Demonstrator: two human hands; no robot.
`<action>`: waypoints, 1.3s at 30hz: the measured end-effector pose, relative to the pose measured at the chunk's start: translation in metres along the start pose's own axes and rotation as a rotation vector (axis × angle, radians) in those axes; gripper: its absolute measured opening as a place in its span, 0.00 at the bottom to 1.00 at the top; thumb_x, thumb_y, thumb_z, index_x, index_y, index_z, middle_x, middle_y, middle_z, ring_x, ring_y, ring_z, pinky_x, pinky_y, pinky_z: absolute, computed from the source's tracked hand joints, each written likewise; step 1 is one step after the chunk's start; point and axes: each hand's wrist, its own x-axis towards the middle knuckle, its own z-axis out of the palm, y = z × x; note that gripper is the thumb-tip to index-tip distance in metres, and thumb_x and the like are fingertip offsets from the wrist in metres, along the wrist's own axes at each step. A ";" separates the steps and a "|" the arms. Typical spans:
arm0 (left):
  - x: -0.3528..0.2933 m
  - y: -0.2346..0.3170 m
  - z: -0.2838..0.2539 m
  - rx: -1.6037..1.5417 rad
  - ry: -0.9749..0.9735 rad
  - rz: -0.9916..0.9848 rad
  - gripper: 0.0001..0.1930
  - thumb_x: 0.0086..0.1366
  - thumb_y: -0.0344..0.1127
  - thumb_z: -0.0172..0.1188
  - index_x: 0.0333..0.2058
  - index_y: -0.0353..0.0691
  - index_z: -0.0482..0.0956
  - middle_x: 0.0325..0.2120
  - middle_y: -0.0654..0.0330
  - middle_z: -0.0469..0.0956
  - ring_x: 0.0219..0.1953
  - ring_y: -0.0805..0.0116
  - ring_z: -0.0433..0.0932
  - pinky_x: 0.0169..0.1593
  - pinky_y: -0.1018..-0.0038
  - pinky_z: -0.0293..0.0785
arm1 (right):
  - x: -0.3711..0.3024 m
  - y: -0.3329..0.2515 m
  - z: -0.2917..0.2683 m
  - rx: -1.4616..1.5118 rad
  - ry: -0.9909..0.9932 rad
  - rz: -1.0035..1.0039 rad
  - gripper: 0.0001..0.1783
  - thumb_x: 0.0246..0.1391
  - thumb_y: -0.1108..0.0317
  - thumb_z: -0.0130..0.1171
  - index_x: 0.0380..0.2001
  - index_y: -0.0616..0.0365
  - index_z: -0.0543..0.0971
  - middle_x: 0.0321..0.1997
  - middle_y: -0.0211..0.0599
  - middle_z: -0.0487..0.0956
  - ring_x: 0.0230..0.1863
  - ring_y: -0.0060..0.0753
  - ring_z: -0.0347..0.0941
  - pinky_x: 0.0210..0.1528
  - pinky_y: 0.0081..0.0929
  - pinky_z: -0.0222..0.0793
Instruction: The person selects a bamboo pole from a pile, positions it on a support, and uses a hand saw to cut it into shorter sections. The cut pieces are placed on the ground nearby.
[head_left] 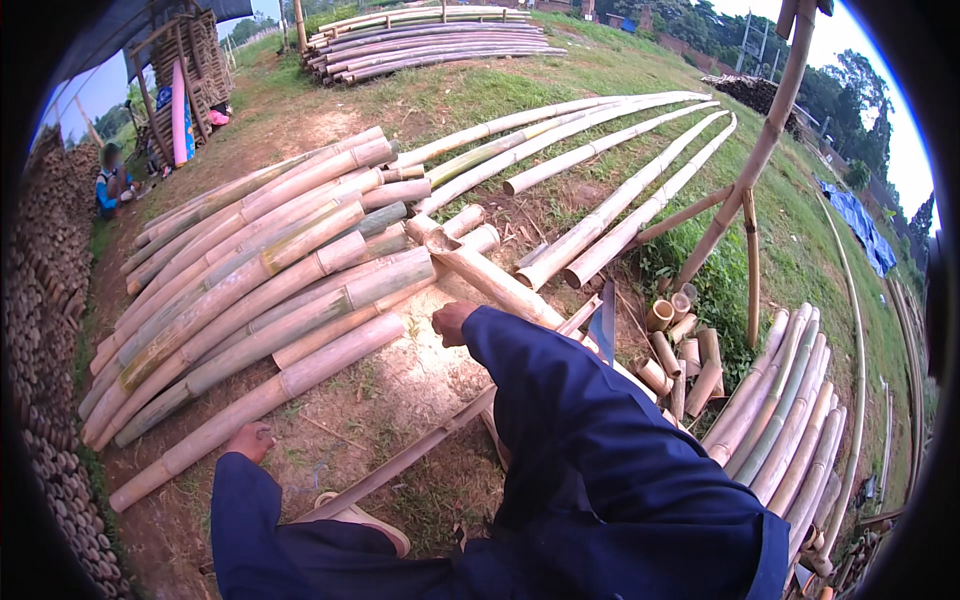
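Note:
My left hand (250,441) hangs low at the left, beside the near bamboo pole (250,405) on the ground. Its fingers are loosely bent and a little apart, with nothing seen in them. Out in front of me, my right hand (455,323) is over pale sawdust (428,365), fingers curled in and no object showing. Just beyond it, a thick bamboo pole (490,275) slants away beneath my right sleeve, resting across short bamboo pieces (465,221). A split bamboo strip (410,452) runs between my legs, its lower end by my shoe (365,522).
Stacked bamboo poles (290,255) fill the left. Longer poles (610,215) stretch over the grass ahead. At the right are short cut bamboo sections (690,360), a leaning post (755,160) and another pole pile (785,410). A person (112,182) sits far left.

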 end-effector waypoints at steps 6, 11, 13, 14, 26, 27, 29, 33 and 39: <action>0.002 0.000 0.001 0.000 -0.015 0.022 0.26 0.60 0.39 0.70 0.56 0.35 0.80 0.46 0.44 0.85 0.50 0.52 0.84 0.56 0.63 0.78 | -0.001 -0.001 -0.003 -0.010 -0.052 0.009 0.13 0.44 0.61 0.69 0.32 0.56 0.84 0.36 0.47 0.84 0.44 0.52 0.82 0.45 0.47 0.77; 0.000 0.000 0.000 0.000 -0.035 0.013 0.27 0.61 0.39 0.70 0.57 0.32 0.79 0.47 0.43 0.84 0.52 0.53 0.84 0.56 0.64 0.78 | -0.004 -0.010 -0.013 -0.049 -0.126 0.051 0.19 0.49 0.60 0.72 0.41 0.58 0.85 0.45 0.48 0.86 0.50 0.50 0.83 0.50 0.44 0.79; 0.000 0.001 0.000 -0.020 -0.040 0.010 0.27 0.62 0.39 0.70 0.57 0.32 0.79 0.47 0.43 0.85 0.51 0.54 0.84 0.56 0.64 0.78 | -0.004 -0.010 -0.014 -0.051 -0.127 0.052 0.18 0.48 0.60 0.72 0.41 0.58 0.85 0.45 0.48 0.86 0.50 0.50 0.83 0.50 0.44 0.79; 0.000 0.001 0.000 -0.030 -0.043 0.009 0.27 0.62 0.39 0.70 0.56 0.31 0.79 0.47 0.43 0.85 0.51 0.54 0.84 0.56 0.64 0.78 | -0.004 -0.010 -0.013 -0.052 -0.128 0.052 0.18 0.48 0.60 0.72 0.41 0.58 0.85 0.45 0.48 0.86 0.50 0.50 0.83 0.50 0.44 0.79; 0.002 -0.002 0.002 0.003 -0.003 0.026 0.26 0.61 0.39 0.70 0.55 0.32 0.80 0.48 0.44 0.84 0.51 0.54 0.84 0.57 0.64 0.77 | -0.002 -0.008 -0.010 -0.040 -0.117 0.049 0.17 0.48 0.62 0.70 0.40 0.58 0.85 0.45 0.48 0.86 0.49 0.51 0.83 0.49 0.45 0.79; 0.001 -0.002 0.002 0.004 -0.002 0.024 0.26 0.61 0.39 0.70 0.55 0.32 0.80 0.48 0.44 0.84 0.51 0.54 0.84 0.57 0.64 0.77 | -0.003 -0.008 -0.011 -0.039 -0.119 0.046 0.17 0.48 0.62 0.70 0.40 0.58 0.85 0.44 0.48 0.86 0.49 0.51 0.83 0.49 0.45 0.79; 0.000 0.000 0.001 0.005 -0.002 0.020 0.26 0.61 0.39 0.70 0.55 0.32 0.80 0.47 0.44 0.85 0.52 0.54 0.84 0.58 0.64 0.77 | -0.004 -0.008 -0.012 -0.035 -0.123 0.041 0.16 0.48 0.62 0.70 0.39 0.58 0.85 0.44 0.48 0.86 0.49 0.50 0.83 0.49 0.45 0.79; 0.000 0.001 0.001 -0.003 -0.001 0.028 0.26 0.61 0.40 0.71 0.55 0.32 0.80 0.47 0.44 0.85 0.51 0.53 0.84 0.57 0.64 0.77 | -0.002 -0.006 -0.009 -0.044 -0.110 0.035 0.16 0.48 0.62 0.70 0.38 0.57 0.85 0.43 0.47 0.86 0.49 0.50 0.83 0.49 0.45 0.79; -0.002 0.002 -0.001 -0.026 -0.009 0.008 0.26 0.61 0.40 0.71 0.55 0.32 0.80 0.47 0.43 0.85 0.51 0.53 0.84 0.56 0.63 0.78 | 0.001 -0.005 -0.006 -0.056 -0.100 0.047 0.16 0.48 0.61 0.71 0.39 0.57 0.85 0.44 0.46 0.86 0.49 0.50 0.83 0.49 0.44 0.79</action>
